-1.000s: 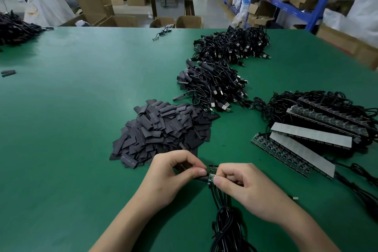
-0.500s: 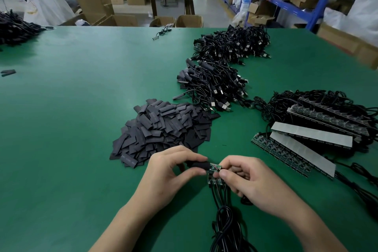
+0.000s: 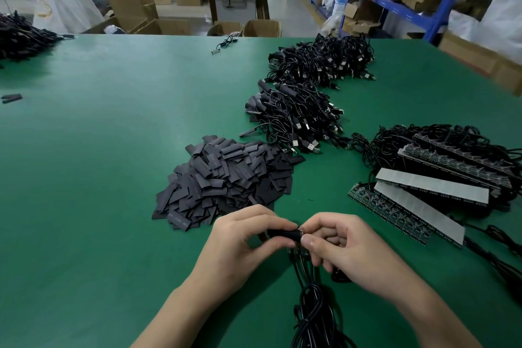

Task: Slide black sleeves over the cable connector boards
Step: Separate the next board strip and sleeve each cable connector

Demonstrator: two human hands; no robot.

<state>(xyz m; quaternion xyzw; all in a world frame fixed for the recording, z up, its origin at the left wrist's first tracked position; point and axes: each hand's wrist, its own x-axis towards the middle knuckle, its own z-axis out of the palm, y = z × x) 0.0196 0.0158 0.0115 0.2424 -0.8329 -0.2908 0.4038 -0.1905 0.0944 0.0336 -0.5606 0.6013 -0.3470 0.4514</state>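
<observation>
a green table mat [image 3: 113,150] is spread under everything. heaps of black usb cables [image 3: 296,118] are laid across its far right part, and a pile of loose black sleeves [image 3: 226,178] is heaped in the middle, just beside the nearer heap. panels of connector boards [image 3: 457,167] with cables attached are stacked at the right, with two grey-backed strips [image 3: 432,186] laid on top. near the front edge the left hand [image 3: 243,246] and the right hand [image 3: 347,248] are brought together above the mat. a cable bundle [image 3: 313,308] is trailed from between them toward the viewer. a black sleeve [image 3: 282,234] is pinched between the curled left thumb and fingers. at its right end a connector board [image 3: 301,233], of which only a sliver is seen, is gripped by the right thumb and forefinger, the other right fingers being curled.
</observation>
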